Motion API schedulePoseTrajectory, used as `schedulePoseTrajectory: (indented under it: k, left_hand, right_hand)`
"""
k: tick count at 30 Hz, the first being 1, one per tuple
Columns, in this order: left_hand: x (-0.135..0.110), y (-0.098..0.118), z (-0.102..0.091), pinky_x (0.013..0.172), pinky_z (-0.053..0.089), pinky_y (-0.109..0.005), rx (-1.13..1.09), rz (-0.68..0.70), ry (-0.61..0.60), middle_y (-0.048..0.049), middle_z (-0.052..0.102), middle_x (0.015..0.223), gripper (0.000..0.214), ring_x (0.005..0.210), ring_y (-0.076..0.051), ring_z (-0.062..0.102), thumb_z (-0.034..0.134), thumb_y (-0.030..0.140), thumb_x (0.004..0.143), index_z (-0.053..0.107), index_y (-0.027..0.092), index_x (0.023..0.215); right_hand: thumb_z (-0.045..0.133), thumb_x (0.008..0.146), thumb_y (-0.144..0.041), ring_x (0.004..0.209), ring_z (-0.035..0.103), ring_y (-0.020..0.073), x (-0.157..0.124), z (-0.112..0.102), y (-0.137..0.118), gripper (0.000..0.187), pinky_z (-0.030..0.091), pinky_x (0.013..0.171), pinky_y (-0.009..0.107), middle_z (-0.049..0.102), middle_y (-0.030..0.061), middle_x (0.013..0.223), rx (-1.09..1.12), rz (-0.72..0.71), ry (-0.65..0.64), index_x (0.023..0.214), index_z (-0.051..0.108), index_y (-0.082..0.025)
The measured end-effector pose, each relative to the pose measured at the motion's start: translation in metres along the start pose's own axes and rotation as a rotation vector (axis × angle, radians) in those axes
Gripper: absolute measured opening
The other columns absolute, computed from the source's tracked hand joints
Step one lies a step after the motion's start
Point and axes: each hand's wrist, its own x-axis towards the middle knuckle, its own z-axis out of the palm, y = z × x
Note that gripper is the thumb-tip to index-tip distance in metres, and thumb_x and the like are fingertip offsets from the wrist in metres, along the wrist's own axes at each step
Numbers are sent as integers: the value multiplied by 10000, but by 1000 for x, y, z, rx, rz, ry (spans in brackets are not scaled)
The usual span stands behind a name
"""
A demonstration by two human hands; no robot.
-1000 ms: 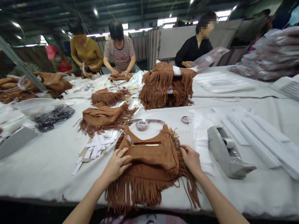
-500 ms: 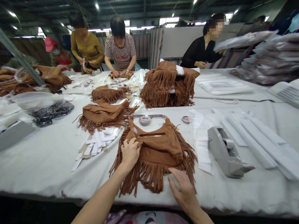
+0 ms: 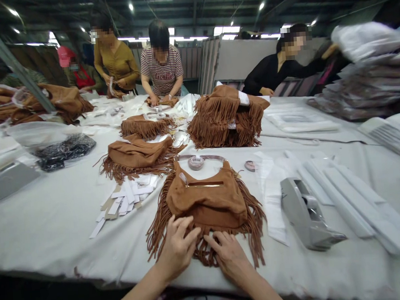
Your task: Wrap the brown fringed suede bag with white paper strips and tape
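Note:
A brown suede handbag [image 3: 206, 197] with long fringe lies flat in front of me, its zip slit facing up and its strap toward the far side. At the lower left edge of the bag, my left hand [image 3: 179, 243] rests with its fingers bent and apart, touching the suede and fringe. Beside it, my right hand [image 3: 229, 253] lies over the front fringe [image 3: 205, 254], fingers stretched out. Neither hand visibly grips anything. Just beyond the bag, between the strap's ends, sits a small wrapped roll [image 3: 196, 162].
A grey tape dispenser [image 3: 307, 215] and white strips [image 3: 347, 194] lie to the right. Left are paper tags [image 3: 124, 198] and another fringed bag [image 3: 138, 152]. A stack of bags [image 3: 227, 118] stands behind. Co-workers stand across the table; wrapped packages [image 3: 376, 80] pile at far right.
My left hand has moved down from the bag's left side to its lower edge. My right hand has shifted left onto the front fringe. A co-worker's arm has reached further right with a package.

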Motion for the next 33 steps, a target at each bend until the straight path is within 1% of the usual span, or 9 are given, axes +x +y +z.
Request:
schedulePoseTrajectory:
  k: [2,4,11,15,19,23,25,30,33]
  left_hand:
    - [-16,6,7,1002,362,-546,-40,27,-76,-94,480,1307,398,1139,-273,447,451,201,882,528,322,1254]
    - [-21,10,15,934,417,-512,-58,4,-124,-115,474,1296,431,1100,-280,458,469,228,880,488,315,1302]
    - [-5,25,33,828,420,-435,-66,-47,-238,-104,512,1170,452,1007,-270,476,488,269,880,441,334,1325]
    - [1,27,33,755,401,-408,4,-95,-318,-84,540,1013,287,907,-258,490,489,282,869,564,290,1146]
    - [3,23,33,718,389,-382,64,-166,-349,-72,526,894,137,863,-248,500,475,257,861,608,241,888]
    - [5,22,33,702,386,-395,89,-248,-333,-90,523,889,237,877,-273,499,490,393,866,618,217,773]
    - [7,23,33,701,382,-398,101,-280,-331,-100,525,899,293,892,-283,495,478,426,872,639,205,767]
    - [12,24,32,740,366,-358,85,-319,-367,-78,519,890,343,894,-238,491,354,262,932,665,186,809]
    - [11,23,34,743,356,-346,79,-329,-372,-70,515,908,305,901,-236,482,368,246,921,649,191,816]
  right_hand:
    - [471,791,-73,863,477,213,-1,4,1,489,368,717,322,572,80,1035,-9,-9,27,1242,520,-255]
    - [465,807,-70,845,470,206,-2,6,2,441,367,711,317,566,80,1017,-10,-13,45,1208,537,-240]
    - [470,808,-53,867,466,207,-6,13,6,363,383,732,316,555,86,1037,37,5,36,1135,549,-191]
    - [457,816,-58,870,466,209,-5,14,8,396,384,728,323,552,85,1057,59,2,40,1170,537,-217]
    - [446,824,-78,869,473,206,-7,2,7,268,382,735,327,559,63,988,122,39,30,1005,587,-218]
    - [460,892,-198,873,490,202,-9,-7,-2,127,365,769,341,564,46,934,214,186,124,904,585,-214]
    - [467,917,-277,854,493,205,-6,-4,-9,148,352,764,346,568,40,885,212,299,184,850,581,-211]
    - [547,879,-341,829,485,230,18,14,-29,170,327,739,359,566,40,817,56,643,239,774,565,-209]
    - [597,826,-300,847,478,250,28,18,-37,107,321,737,369,563,50,842,-7,710,218,778,556,-213]
